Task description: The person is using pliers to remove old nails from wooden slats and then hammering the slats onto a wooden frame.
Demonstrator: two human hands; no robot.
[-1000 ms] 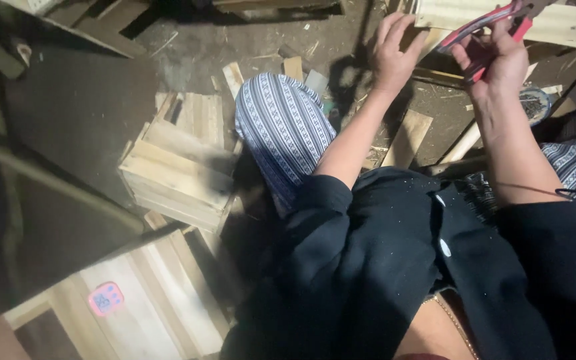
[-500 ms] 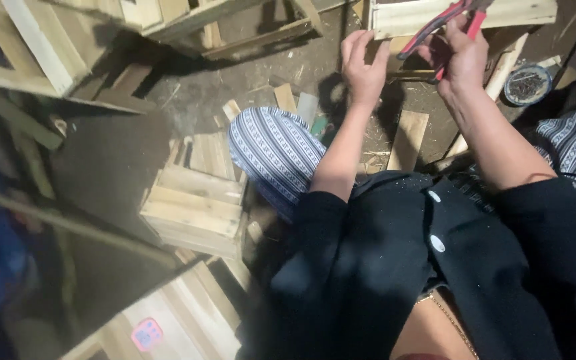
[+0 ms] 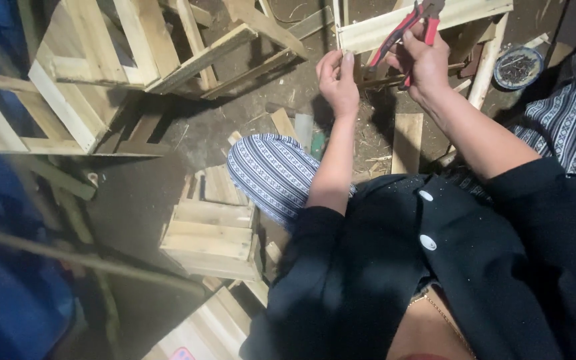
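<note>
The right hand (image 3: 425, 63) is closed around the red handles of the pliers (image 3: 405, 30), far up in the scene, and the metal nose points up at the top edge. The left hand (image 3: 339, 80) is just to the left, with its fingers curled in; I cannot tell if it holds anything small. Both hands are right by a pale wood slat (image 3: 395, 23) that belongs to a frame (image 3: 488, 60) made of thin sticks. The pliers look hard and a bit heavy, and the red sleeves are the good place to hold them, since they should not slip there. The slat looks light and stiff, but thin wood like this could split, so holding it near a joint seems safest. A round tin (image 3: 518, 67) sits to the right of the frame. Near the person's striped knee (image 3: 271, 170) on the left is a small crate (image 3: 215, 233). Bigger crates (image 3: 95, 60) stand at the far left on the dirt floor (image 3: 235, 127).
</note>
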